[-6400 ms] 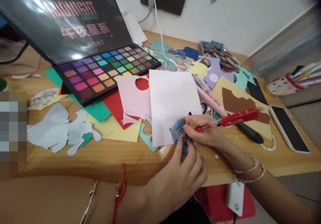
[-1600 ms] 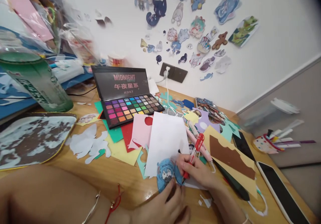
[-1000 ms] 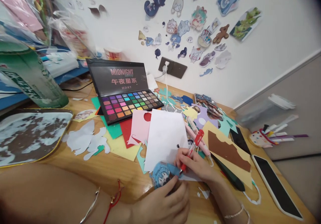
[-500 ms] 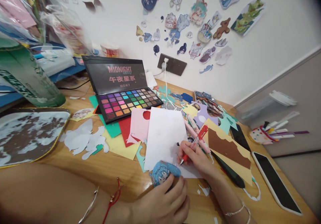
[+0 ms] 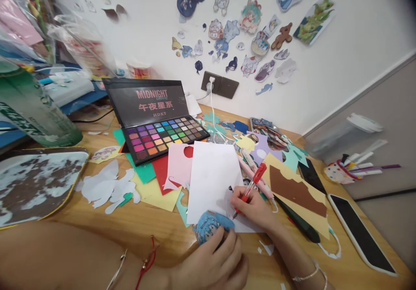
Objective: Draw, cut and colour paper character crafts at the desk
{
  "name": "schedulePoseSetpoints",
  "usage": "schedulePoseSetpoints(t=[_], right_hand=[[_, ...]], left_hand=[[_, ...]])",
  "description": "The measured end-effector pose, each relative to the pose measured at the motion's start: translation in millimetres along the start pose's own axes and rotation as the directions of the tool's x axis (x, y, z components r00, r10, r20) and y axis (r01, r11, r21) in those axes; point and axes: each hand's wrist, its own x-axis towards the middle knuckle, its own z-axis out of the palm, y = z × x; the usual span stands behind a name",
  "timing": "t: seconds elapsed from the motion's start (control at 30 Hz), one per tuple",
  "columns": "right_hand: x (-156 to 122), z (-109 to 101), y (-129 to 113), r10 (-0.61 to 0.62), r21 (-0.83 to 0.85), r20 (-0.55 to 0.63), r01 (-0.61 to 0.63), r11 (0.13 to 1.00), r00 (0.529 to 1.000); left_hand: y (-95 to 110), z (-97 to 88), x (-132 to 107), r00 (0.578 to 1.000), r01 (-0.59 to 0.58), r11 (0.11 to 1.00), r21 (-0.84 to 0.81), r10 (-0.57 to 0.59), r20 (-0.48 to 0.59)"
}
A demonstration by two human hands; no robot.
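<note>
My right hand (image 5: 248, 205) is closed around a red pen (image 5: 257, 176), its tip down at the lower part of a white sheet of paper (image 5: 211, 173). At the paper's near edge lies a blue-haired character figure (image 5: 208, 227), flat or plush; I cannot tell which. My left hand (image 5: 221, 262) has its fingers curled over the figure's lower right side, holding it against the paper and table. The fingers hide the figure's lower part. Faint marks on the paper near the pen tip are too small to make out.
An open eyeshadow palette (image 5: 162, 130) stands behind coloured paper sheets (image 5: 178, 164). White paper cut-outs (image 5: 100, 186), a tray (image 5: 39, 186) and a green bottle (image 5: 35, 104) are at left. On the right are a phone (image 5: 360, 233), brown-and-yellow paper (image 5: 297, 190) and a pen cup (image 5: 341, 172).
The pen tip has shifted slightly and the pen stands a little differently in my right hand. My left hand stays on the figure. The whole view has tilted slightly.
</note>
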Motion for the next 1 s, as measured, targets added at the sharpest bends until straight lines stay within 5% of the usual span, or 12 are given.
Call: schedulePoseSetpoints(t=[0.23, 0.4, 0.53, 1.0], right_hand=[[-3, 6, 8, -0.076, -0.003, -0.041, 0.076, 0.997, 0.996], [-4, 9, 22, -0.354, -0.330, -0.038, 0.323, 0.887, 0.934], [-2, 9, 19, -0.440, -0.433, 0.062, 0.422, 0.797, 0.896], [-3, 10, 16, -0.411, -0.489, 0.099, 0.404, 0.773, 0.906]], left_hand=[[-1, -2.9, 0, 0.995, 0.020, 0.999, -0.027, -0.017, 0.101], [-1, -4.0, 1, 0.989, 0.026, 0.998, -0.064, -0.016, 0.147], [-2, -6.4, 0, 0.984, 0.005, 0.996, -0.086, 0.011, 0.178], [-1, -14.4, 2, 0.966, 0.024, 0.994, -0.110, 0.005, 0.259]])
